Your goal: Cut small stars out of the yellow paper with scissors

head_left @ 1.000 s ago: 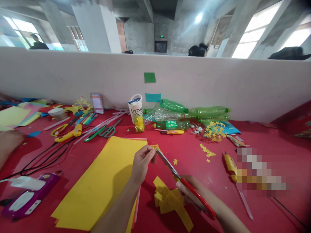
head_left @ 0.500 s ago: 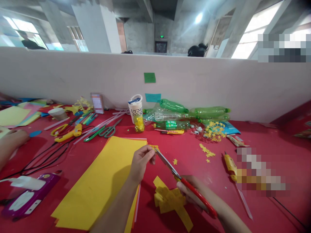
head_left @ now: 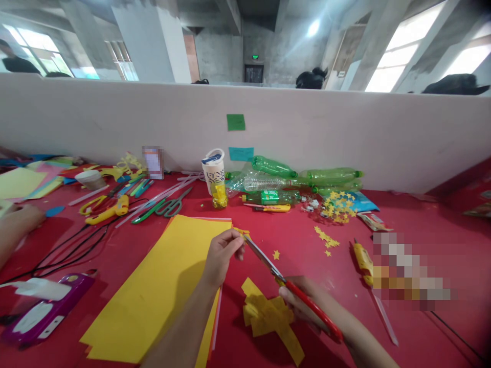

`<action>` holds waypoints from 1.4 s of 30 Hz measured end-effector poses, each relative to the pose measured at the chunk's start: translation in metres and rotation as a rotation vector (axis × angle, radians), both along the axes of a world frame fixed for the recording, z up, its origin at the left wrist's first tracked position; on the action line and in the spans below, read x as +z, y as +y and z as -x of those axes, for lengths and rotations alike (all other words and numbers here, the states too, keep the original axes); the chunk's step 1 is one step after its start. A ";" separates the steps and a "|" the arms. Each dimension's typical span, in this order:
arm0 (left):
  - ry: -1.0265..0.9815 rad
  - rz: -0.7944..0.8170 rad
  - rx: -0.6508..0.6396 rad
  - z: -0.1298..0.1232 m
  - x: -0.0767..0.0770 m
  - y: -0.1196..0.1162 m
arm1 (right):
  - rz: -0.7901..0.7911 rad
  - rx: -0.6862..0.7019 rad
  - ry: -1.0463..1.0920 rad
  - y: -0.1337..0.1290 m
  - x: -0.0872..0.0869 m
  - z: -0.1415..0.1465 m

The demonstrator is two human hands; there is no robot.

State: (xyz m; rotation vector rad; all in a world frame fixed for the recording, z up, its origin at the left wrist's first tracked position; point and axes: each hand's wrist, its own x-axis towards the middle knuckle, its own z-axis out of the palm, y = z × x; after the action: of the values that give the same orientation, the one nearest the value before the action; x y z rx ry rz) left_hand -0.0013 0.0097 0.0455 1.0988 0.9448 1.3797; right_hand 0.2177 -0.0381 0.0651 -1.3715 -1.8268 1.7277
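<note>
- Done, as far as I can see: one small yellow paper star (head_left: 276, 254) lies beyond my scissors, with a loose cluster of yellow stars (head_left: 324, 236) farther right.
- Left, I judge: the small yellow paper piece (head_left: 241, 231) at my blade tips, plus crossed yellow strips (head_left: 268, 316) nearer me; their final shape I can't tell.
- My left hand (head_left: 222, 253) pinches that piece, thumb against fingers, above the far right corner of the large yellow paper sheets (head_left: 153, 291).
- My right hand (head_left: 303, 313) is closed around the red-handled metal scissors (head_left: 316, 313); the exact blade gap I can't make out.
- Edges: the strips sit just below my right hand; the yellow glue gun (head_left: 363, 261) is well apart, rightward. Bare red tabletop (head_left: 333, 271) shows between.
</note>
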 end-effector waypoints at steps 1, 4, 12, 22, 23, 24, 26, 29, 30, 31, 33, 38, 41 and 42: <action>0.000 0.002 0.000 0.000 0.000 0.000 | -0.003 -0.002 -0.003 0.000 0.000 0.000; 0.005 -0.014 -0.006 0.000 0.001 0.000 | -0.010 -0.008 -0.006 0.000 -0.002 -0.001; 0.015 -0.042 0.030 0.001 -0.001 0.001 | -0.012 -0.024 0.012 0.000 -0.007 0.000; 0.099 -0.041 0.021 -0.002 0.001 -0.001 | -0.008 -0.024 0.051 -0.001 -0.008 0.001; 0.113 -0.045 0.015 -0.002 0.002 -0.001 | -0.013 -0.022 0.057 -0.001 -0.008 0.001; 0.131 -0.053 0.006 -0.002 0.003 -0.001 | -0.018 -0.018 0.060 -0.001 -0.008 0.001; 0.176 -0.072 -0.006 -0.001 0.004 -0.002 | -0.030 -0.006 0.059 0.000 -0.006 0.000; 0.287 -0.117 0.017 -0.002 0.005 -0.005 | -0.040 0.026 0.062 0.000 -0.003 0.000; 0.338 -0.140 0.031 -0.002 0.005 -0.006 | -0.042 0.034 0.065 0.000 -0.002 0.000; 0.391 -0.167 0.045 -0.002 0.006 -0.006 | -0.044 0.038 0.070 0.000 -0.002 0.000; 0.481 -0.224 0.071 -0.003 0.007 -0.007 | -0.048 0.033 0.087 0.000 -0.002 0.001; 0.559 -0.298 0.135 -0.005 0.009 -0.008 | -0.038 0.032 0.109 -0.001 -0.004 0.001; 0.591 -0.318 0.173 -0.007 0.008 -0.009 | -0.035 0.022 0.094 -0.001 -0.005 0.001; 0.601 -0.326 0.187 -0.008 0.008 -0.010 | -0.028 0.010 0.079 -0.001 -0.005 0.002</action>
State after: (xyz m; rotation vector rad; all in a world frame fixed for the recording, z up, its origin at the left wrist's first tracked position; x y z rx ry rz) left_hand 0.0065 -0.0002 0.0533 1.7690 1.3019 1.4104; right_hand 0.2153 -0.0395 0.0599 -1.2672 -1.8121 1.7290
